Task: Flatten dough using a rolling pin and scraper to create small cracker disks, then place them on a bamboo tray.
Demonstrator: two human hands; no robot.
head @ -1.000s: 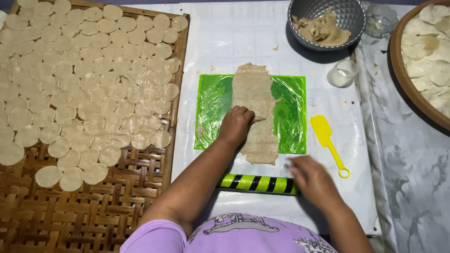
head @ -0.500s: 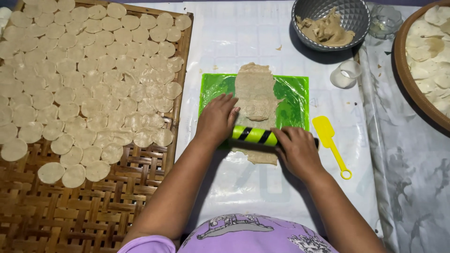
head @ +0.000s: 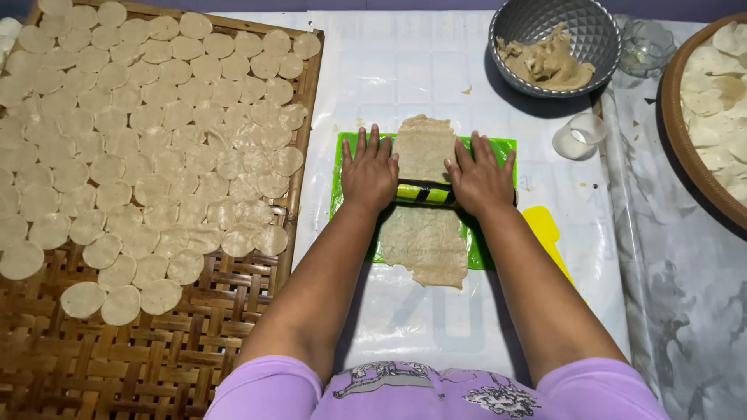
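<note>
Both hands lie flat on a green and black striped rolling pin (head: 424, 193), palms down and fingers spread, pressing it rather than wrapping round it. The left hand (head: 369, 173) is on the left end and the right hand (head: 480, 177) is on the right end. Half a second ago the pin sat lower on the dough, near its bottom edge; now it is up at the middle, so the dough is getting rolled out thin and long. The dough (head: 425, 204) is a pale brown sheet lying on a green mat (head: 344, 148) on the table (head: 405, 70), and it hangs over the mat at both ends. A yellow scraper (head: 547, 228) peeks out just beside the right arm. To the left, a woven tray (head: 93, 365) holds many small round dough circles (head: 140, 140). Farther off, a small white cup (head: 579, 136) sits near a grey metal bowl (head: 576, 27) with a lump of soft dough inside. At the right edge, a brown round tray (head: 675, 117) holds more pale circles.
</note>
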